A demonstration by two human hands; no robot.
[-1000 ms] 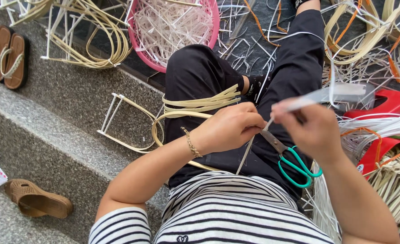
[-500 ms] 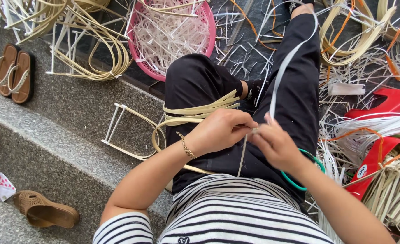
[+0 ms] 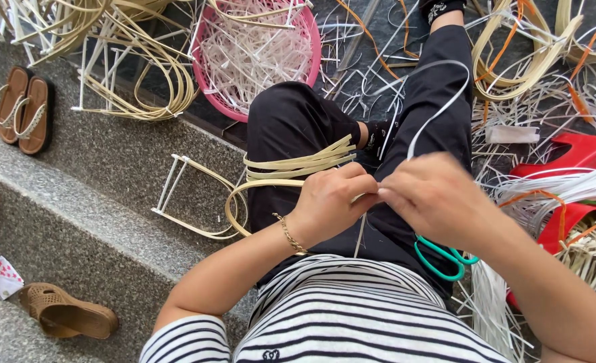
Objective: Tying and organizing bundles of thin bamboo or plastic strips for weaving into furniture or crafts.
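My left hand (image 3: 330, 202) and my right hand (image 3: 432, 198) meet over my lap, fingertips together. They pinch a thin white strip (image 3: 427, 81) that loops up over my black trouser leg and hangs below my hands. Cream bent strips (image 3: 291, 168) lie bundled across my left thigh, under my left hand. Green-handled scissors (image 3: 440, 257) hang from my right hand, only the handles showing. A thin bracelet sits on my left wrist.
A pink basket (image 3: 204, 81) of white offcuts stands ahead on the ground. Cream loops (image 3: 143, 81) and a white-and-cream frame (image 3: 177, 202) lie at left. Sandals (image 3: 22, 107) and a brown shoe (image 3: 66, 312) rest on stone steps. Red trays (image 3: 580, 154) with strips are at right.
My right hand came in from the right to meet the left. The scissors' blades, once visible, are now tucked under my hand. The white strip now arcs over my leg.
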